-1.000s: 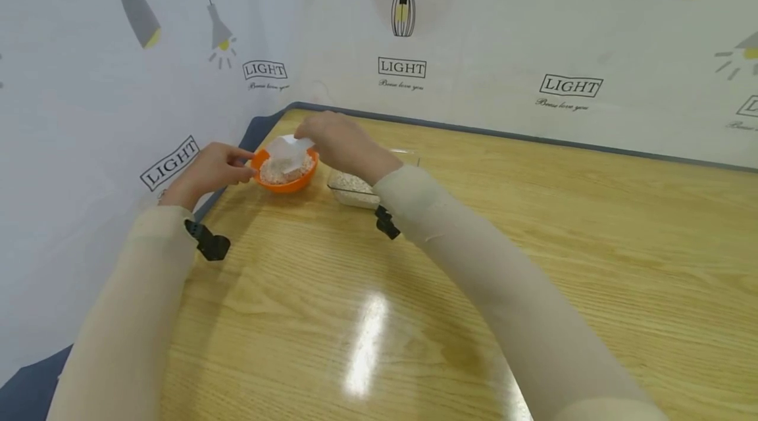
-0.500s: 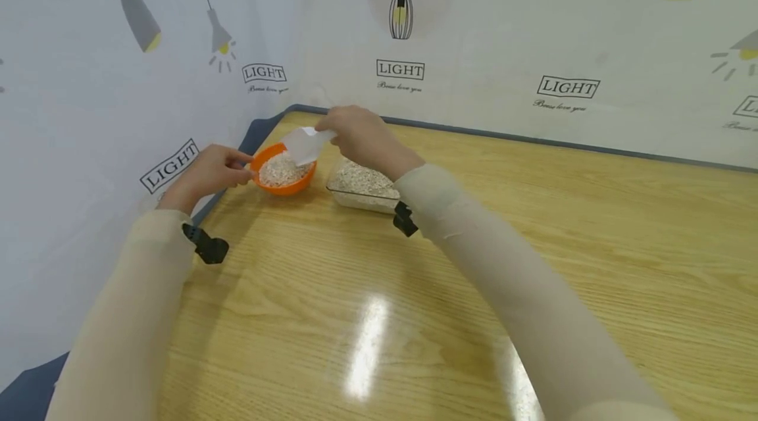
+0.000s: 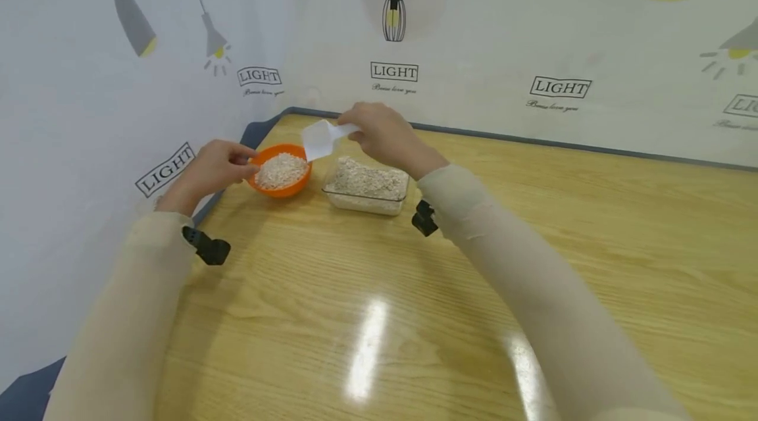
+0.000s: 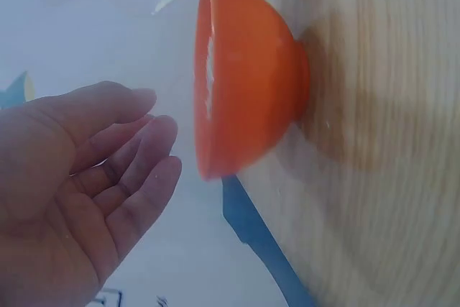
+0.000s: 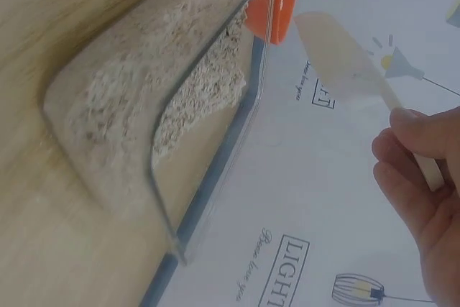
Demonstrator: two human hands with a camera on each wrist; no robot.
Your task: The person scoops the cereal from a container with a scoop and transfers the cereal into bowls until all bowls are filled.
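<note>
An orange bowl [image 3: 281, 192] filled with oat flakes [image 3: 281, 170] stands near the table's far left corner. Beside its rim is my left hand [image 3: 218, 164]; the left wrist view shows a gap between the loosely bent fingers [image 4: 162, 177] and the bowl [image 4: 251, 84]. My right hand [image 3: 387, 133] pinches the handle of a white scoop [image 3: 320, 139], held in the air just right of the bowl. No flakes show in the scoop [image 5: 338, 52]. Below the right hand sits a clear rectangular container [image 3: 367, 204] of oat flakes [image 5: 205, 95], heaped toward one side.
The wooden table [image 3: 331, 289] has a dark blue edge [image 3: 509, 136] along the back. Printed white sheeting [image 3: 474, 33] rises behind it and on the left. Black wrist cameras hang below both wrists.
My right hand has drawn the scoop up and right, away from the bowl, uncovering the flakes in the bowl and the container. The left hand has let go of the bowl's rim.
</note>
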